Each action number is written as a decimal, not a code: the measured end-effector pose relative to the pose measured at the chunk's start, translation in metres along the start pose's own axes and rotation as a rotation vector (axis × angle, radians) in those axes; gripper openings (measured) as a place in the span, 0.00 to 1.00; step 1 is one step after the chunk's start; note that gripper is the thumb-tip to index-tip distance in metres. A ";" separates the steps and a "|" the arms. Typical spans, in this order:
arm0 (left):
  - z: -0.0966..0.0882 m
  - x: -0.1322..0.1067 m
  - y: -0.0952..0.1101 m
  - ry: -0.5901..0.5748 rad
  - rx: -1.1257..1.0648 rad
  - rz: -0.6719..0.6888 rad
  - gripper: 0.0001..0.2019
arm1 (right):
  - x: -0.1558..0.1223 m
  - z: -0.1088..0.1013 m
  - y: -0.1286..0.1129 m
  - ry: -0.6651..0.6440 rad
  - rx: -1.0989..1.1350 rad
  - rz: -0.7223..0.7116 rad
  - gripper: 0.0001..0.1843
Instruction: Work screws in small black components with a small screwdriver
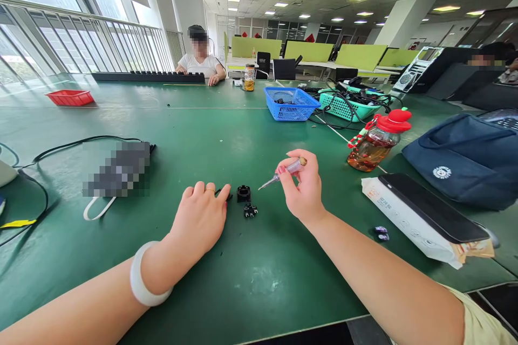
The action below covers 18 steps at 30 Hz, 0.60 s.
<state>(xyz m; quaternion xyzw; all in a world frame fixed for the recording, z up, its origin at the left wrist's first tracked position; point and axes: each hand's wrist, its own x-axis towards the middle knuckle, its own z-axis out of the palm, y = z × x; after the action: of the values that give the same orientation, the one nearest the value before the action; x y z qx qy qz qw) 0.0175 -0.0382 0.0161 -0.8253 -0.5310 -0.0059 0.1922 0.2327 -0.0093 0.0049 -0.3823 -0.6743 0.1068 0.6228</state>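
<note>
My right hand (301,186) grips a small screwdriver (289,170) with a clear purplish handle. Its thin metal tip points down and left, close to a black square plastic housing (243,193) with a round opening. Just below the housing lies a small black part (250,211) with light metal-looking spots. On the left, my left hand (201,210) rests on the green table, its fingers closed around a small dark piece (229,196) that is mostly hidden. Neither hand touches the housing.
A phone on a tissue pack (399,223), a red-lidded bottle (374,140) and a navy bag (465,161) stand right. Blue (292,105) and green baskets (343,108) sit farther back. A blurred dark object (121,170) with cables lies left. A person (201,59) sits across the table.
</note>
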 end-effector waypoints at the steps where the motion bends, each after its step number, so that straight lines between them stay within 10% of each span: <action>1: -0.002 -0.003 0.001 -0.035 0.014 0.015 0.18 | 0.000 0.000 0.000 -0.013 -0.011 0.009 0.12; 9: 0.009 0.000 0.009 0.096 -0.302 0.059 0.24 | 0.000 0.000 -0.001 -0.096 -0.014 0.103 0.13; 18: 0.026 0.023 0.014 -0.059 -0.685 0.246 0.21 | 0.000 0.003 0.001 -0.140 -0.028 0.138 0.15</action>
<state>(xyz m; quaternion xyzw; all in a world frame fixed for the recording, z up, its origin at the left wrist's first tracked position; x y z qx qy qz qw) 0.0349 -0.0149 -0.0072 -0.8993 -0.4003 -0.1364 -0.1113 0.2306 -0.0080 0.0041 -0.4281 -0.6897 0.1665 0.5598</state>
